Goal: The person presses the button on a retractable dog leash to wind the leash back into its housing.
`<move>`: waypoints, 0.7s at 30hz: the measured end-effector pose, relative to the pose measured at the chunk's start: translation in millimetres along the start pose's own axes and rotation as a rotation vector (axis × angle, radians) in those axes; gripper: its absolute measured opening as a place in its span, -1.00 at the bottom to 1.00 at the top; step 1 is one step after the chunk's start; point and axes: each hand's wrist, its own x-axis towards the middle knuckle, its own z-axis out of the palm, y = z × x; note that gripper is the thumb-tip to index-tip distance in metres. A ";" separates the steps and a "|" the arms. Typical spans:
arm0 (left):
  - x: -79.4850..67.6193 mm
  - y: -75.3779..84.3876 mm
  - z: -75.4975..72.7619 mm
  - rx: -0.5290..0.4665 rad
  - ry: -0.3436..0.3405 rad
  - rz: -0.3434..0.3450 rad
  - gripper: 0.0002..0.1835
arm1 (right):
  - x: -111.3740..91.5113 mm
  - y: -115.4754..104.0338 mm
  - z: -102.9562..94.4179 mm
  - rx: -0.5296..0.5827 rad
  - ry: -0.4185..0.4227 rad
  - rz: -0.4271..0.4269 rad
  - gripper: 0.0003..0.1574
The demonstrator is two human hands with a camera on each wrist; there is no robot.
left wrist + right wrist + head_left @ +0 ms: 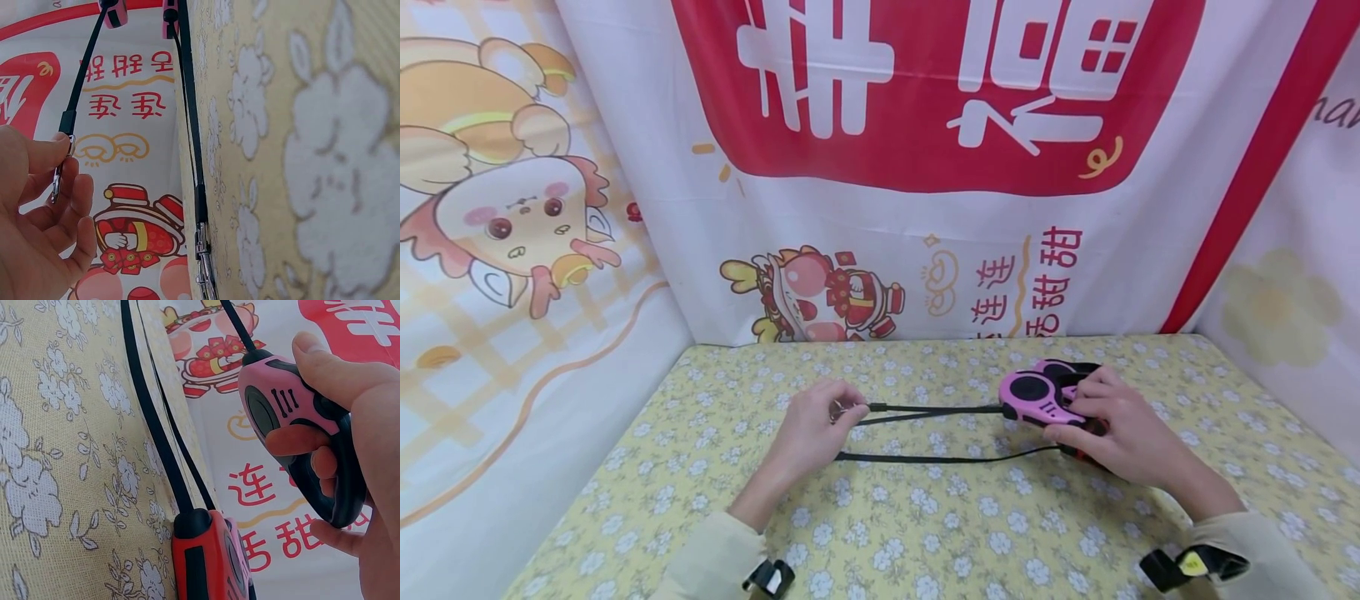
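Note:
My right hand [1112, 425] grips the black loop handle of a pink retractable dog leash [1033, 398], fingers through the loop in the right wrist view. Its black strap [87, 69] runs out to my left hand [816, 421], where thumb and fingers pinch the metal clip [57, 178]. Close below the right hand lies a red retractable leash [190, 565] on the table. Another pink leash casing [232, 540] shows partly behind the red one. Their straps also stretch leftward, and a second metal clip [203, 256] lies at the tabletop in the left wrist view.
A yellow floral cloth [925, 533] covers the table. White printed curtains [880, 217] hang along its back and sides. Black straps [917, 459] lie across the cloth between the hands.

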 end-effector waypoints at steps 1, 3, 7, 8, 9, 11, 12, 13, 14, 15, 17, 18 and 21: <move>-0.1 0.1 0.1 0.000 -0.001 0.001 -0.96 | 0.0 -0.2 0.0 0.000 -0.003 0.000 -0.76; -0.2 0.2 0.5 0.001 -0.002 0.007 -0.95 | 0.0 -0.6 0.0 0.000 -0.007 -0.002 -0.75; -0.4 0.8 0.7 -0.006 -0.006 0.013 -0.96 | 0.5 -1.4 0.5 0.003 -0.009 -0.010 -0.75; -0.4 1.0 0.7 -0.007 -0.006 0.015 -0.96 | 0.6 -1.5 0.6 0.004 -0.008 -0.011 -0.75; -0.3 1.1 0.8 -0.008 -0.007 0.014 -0.96 | 0.7 -1.6 0.9 0.006 -0.006 -0.013 -0.75; -0.6 1.6 0.6 -0.003 -0.010 0.017 -0.97 | 0.9 -1.6 1.5 0.010 0.000 -0.021 -0.77; -0.7 1.6 0.8 -0.001 -0.009 0.021 -0.97 | 1.0 -1.6 1.9 0.012 0.004 -0.025 -0.77; -0.8 1.8 0.8 0.002 -0.010 0.025 -0.97 | 1.1 -1.6 2.2 0.013 0.007 -0.031 -0.78; -0.9 2.0 0.9 0.005 -0.011 0.028 -0.97 | 1.1 -1.5 2.6 0.013 0.011 -0.037 -0.78; -0.9 2.0 1.1 0.007 -0.012 0.029 -0.97 | 1.1 -1.4 2.9 0.014 0.015 -0.043 -0.78; -1.0 2.3 1.2 0.006 -0.013 0.031 -0.97 | 1.1 -1.3 3.3 0.017 0.020 -0.051 -0.78; -0.9 2.6 1.3 0.005 -0.013 0.031 -0.97 | 1.1 -1.3 3.4 0.019 0.022 -0.054 -0.78; -0.8 3.0 1.3 0.005 -0.015 0.035 -0.97 | 0.8 -1.4 3.3 0.028 0.023 -0.053 -0.77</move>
